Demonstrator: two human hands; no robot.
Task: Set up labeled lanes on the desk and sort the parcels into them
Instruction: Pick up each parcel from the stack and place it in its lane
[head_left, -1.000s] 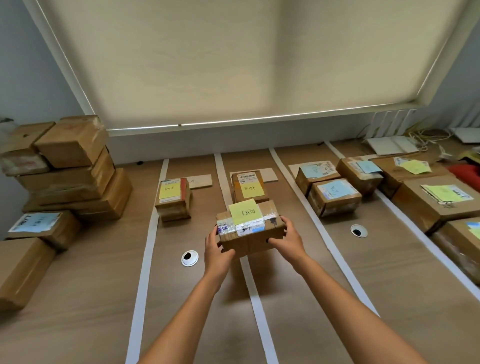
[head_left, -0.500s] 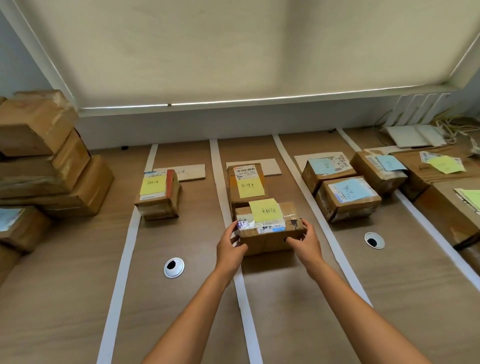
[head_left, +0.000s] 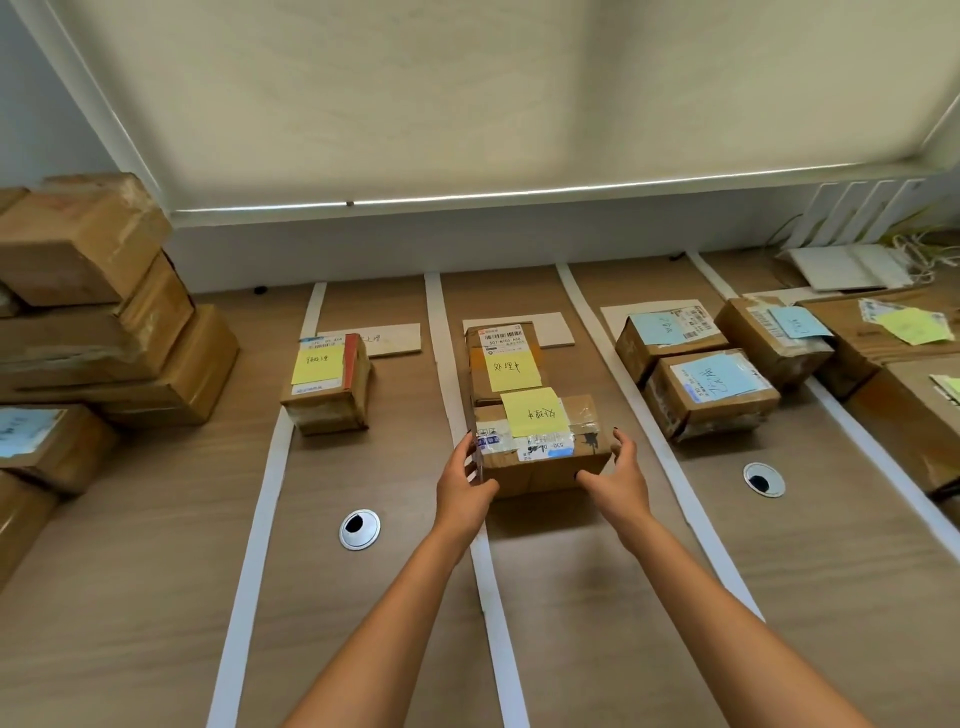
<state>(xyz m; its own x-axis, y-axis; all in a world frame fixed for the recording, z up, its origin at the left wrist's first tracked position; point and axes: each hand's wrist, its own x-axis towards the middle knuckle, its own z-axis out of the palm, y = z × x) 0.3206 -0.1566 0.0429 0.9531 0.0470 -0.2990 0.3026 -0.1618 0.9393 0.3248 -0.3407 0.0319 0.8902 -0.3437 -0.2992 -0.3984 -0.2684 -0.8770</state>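
- Hands came first: the left hand (head_left: 464, 480) and the right hand (head_left: 615, 475) each held one end of a small brown cardboard parcel with a yellow sticky note on top (head_left: 540, 441), fingers curled round its short sides.
- Holding it from both ends kept the box level, so it could be set down straight.
- That parcel sat in the middle lane of the brown wooden desk (head_left: 597, 597), at about 12 o'clock from the person, and looked to rest on the desk or just above it; I could not tell which.
- It touched the near side of another brown cardboard box with a yellow note (head_left: 506, 358), at 12 o'clock from it. Both notes were yellow, so I think it went there to keep like with like.
- Long white tape strips (head_left: 644, 415) ran from front to back and made the lanes, so each group had its own place.
- A pale card label (head_left: 550, 330) lay at the far end of the middle lane to name it.
- At 10 o'clock, one yellow-noted box with a red strip (head_left: 327, 384) stood alone in the next lane.
- At 2 o'clock, brown boxes with blue notes (head_left: 711, 387) sat together in their lane.
- At 9 o'clock, a pile of plain brown boxes (head_left: 98, 312) probably waited to be sorted.
- I think the next move was to let go.
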